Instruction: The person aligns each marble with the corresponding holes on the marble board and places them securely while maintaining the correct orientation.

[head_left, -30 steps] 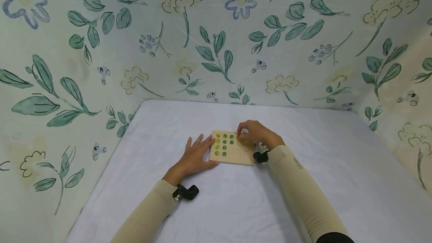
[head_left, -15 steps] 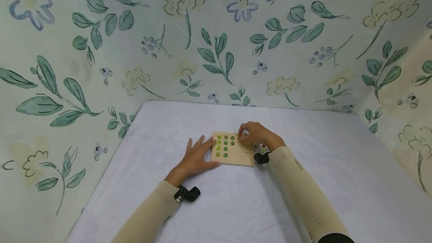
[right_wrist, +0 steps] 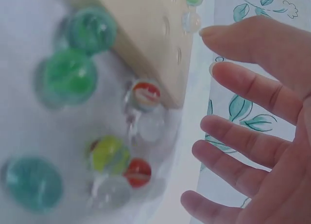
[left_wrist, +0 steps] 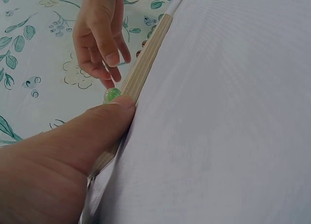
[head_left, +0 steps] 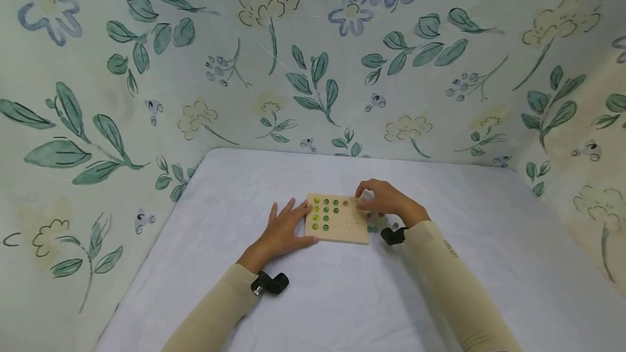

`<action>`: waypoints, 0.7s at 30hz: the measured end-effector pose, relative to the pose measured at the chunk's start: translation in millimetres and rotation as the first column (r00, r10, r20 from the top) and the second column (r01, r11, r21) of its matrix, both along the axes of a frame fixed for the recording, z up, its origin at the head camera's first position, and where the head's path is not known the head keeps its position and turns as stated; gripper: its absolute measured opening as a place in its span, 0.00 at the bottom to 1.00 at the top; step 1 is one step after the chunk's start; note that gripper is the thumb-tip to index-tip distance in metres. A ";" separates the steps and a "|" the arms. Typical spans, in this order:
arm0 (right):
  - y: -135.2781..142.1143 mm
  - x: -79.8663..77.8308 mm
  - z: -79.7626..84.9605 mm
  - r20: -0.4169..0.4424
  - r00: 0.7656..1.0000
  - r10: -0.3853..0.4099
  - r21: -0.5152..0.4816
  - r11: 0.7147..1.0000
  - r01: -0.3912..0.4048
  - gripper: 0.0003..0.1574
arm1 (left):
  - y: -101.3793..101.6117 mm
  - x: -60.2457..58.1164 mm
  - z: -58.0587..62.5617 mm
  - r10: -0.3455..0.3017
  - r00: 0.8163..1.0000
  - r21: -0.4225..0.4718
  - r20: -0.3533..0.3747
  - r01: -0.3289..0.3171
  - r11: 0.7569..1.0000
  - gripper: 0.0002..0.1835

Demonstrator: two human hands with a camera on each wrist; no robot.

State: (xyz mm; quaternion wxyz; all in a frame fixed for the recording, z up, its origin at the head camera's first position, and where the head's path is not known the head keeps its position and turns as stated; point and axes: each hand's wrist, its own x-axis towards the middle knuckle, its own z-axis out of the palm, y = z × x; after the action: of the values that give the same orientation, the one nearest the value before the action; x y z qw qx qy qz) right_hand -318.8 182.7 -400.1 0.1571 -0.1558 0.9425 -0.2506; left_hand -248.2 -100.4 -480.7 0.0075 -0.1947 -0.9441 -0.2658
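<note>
A square wooden board (head_left: 348, 236) with small round hollows lies on the table. Yellow-green marbles (head_left: 315, 218) fill its left column, and green marbles (head_left: 326, 219) the one beside it. My left hand (head_left: 279, 232) is spread at the board's left side, its thumb (left_wrist: 104, 124) against the near edge. Over the far right of the board is my right hand (head_left: 386, 200); in the right wrist view its thumb and fingers are apart with nothing between them. A clear marble (right_wrist: 192, 22) sits on the board near that thumb, in the far row.
Loose marbles lie right of the board, partly under the right wrist: green (right_wrist: 70, 77), teal (right_wrist: 35, 183), yellow (right_wrist: 111, 155), red (right_wrist: 138, 173) and clear ones. White cloth (head_left: 313, 308) covers the table. A floral curtain (head_left: 205, 69) hangs behind it.
My right hand has let go of the clear marble in the far row and moved right, uncovering it and the loose marbles. The left hand stays at the board.
</note>
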 end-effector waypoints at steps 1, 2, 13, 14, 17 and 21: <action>2.9 1.1 0.5 -0.008 1.000 0.008 -0.001 1.000 -0.008 0.14 | -0.4 0.1 -0.1 0.001 1.000 0.002 -0.001 -0.001 1.000 0.47; 5.5 2.3 0.8 -0.016 1.000 0.013 0.001 1.000 -0.013 0.14 | -0.7 0.0 -0.5 0.001 1.000 0.004 -0.002 -0.001 1.000 0.47; 33.7 13.6 4.4 -0.108 0.991 0.074 0.041 0.997 -0.070 0.16 | -1.9 -1.2 -2.0 0.008 1.000 -0.010 -0.004 -0.008 1.000 0.47; 35.9 14.2 4.2 -0.107 0.992 0.069 0.045 0.997 -0.065 0.16 | -1.7 -1.1 -1.4 0.008 1.000 -0.007 -0.002 -0.008 1.000 0.47; 42.0 15.8 3.0 -0.103 0.993 0.054 0.061 0.997 -0.048 0.16 | -1.3 -0.6 -0.4 0.007 1.000 -0.007 -0.003 -0.007 1.000 0.47; 49.7 17.9 0.1 -0.075 0.997 0.025 0.088 0.996 -0.018 0.15 | -0.5 -0.8 -0.2 0.001 1.000 -0.017 -0.005 -0.002 1.000 0.47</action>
State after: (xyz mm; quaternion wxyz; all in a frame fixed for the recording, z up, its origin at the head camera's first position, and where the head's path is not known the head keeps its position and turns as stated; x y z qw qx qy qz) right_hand -300.9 232.4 -400.0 0.1304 -0.1684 0.9560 -0.2015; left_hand -249.0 -100.9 -480.9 0.0083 -0.1947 -0.9465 -0.2571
